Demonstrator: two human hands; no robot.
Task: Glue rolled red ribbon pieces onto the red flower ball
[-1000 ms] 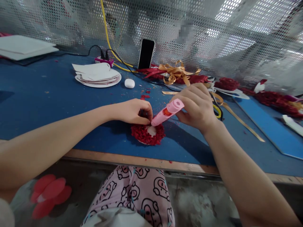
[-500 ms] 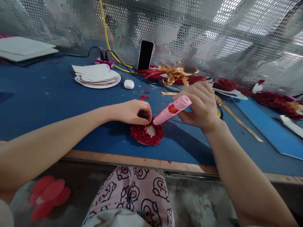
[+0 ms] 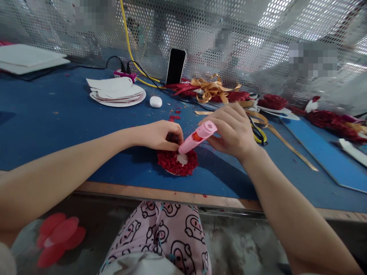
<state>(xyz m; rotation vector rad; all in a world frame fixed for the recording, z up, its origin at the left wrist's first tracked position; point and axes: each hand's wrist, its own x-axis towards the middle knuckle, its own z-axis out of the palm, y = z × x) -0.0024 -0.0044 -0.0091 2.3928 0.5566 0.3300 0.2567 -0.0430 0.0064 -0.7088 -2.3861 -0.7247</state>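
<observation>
A round piece with red ruffled trim (image 3: 172, 163) around a bare white centre (image 3: 182, 159) lies on the blue table. My left hand (image 3: 163, 135) rests at its far left rim, thumb and curled fingers pinching the red trim there. In my right hand (image 3: 233, 130) is a pink glue gun (image 3: 197, 136), the fingers wrapped round its handle, which is mostly hidden. The gun slants down to the left, its front end just over the white centre beside my left fingertips. Whether the tip touches cannot be made out.
Behind stand a phone (image 3: 176, 66), a white earbud case (image 3: 155, 101) and a stack of white cutouts (image 3: 119, 91). Gold ribbon (image 3: 212, 89) and red material (image 3: 272, 102) lie along the perforated metal screen (image 3: 200, 38). A yellow-and-black object (image 3: 259, 134) sits behind my right wrist.
My right hand has moved left and slightly down with the glue gun, bringing its front end closer to my left fingers. The left hand and red-trimmed piece have hardly moved.
</observation>
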